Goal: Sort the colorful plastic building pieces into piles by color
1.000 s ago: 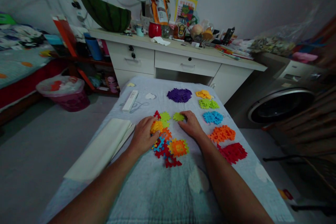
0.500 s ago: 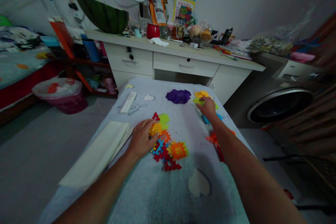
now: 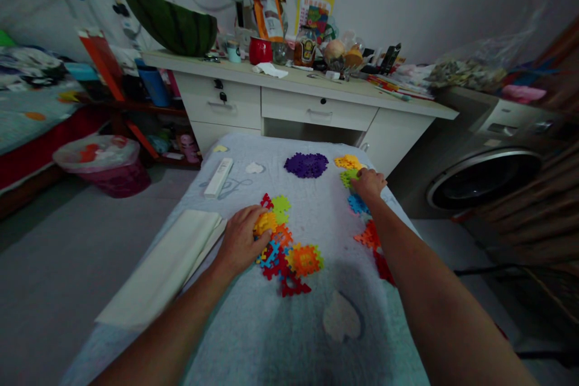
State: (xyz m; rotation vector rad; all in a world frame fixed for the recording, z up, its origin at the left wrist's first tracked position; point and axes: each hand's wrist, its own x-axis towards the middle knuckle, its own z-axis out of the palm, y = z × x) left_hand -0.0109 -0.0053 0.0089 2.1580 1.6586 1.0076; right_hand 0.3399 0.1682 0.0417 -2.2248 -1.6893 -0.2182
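Hands point(image 3: 242, 238) — both at colourful pieces point(image 3: 304, 260)

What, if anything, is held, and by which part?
Your left hand touches the yellow pieces at their left; right hand is at the green pile. Whether either grips can't be told.

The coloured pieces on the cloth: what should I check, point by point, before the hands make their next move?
1. Left hand at the mixed pieces: ok, thumb and fingers are around the yellow ones.
2. Right hand at the green pile: ok, fingertips are at it.
3. Right hand's grip on a piece: cannot tell, too small to see.
4. Purple pile clear of both hands: ok, it lies apart.
5. Blue, orange and red piles in full view: not ok, the right hand and arm cover parts.
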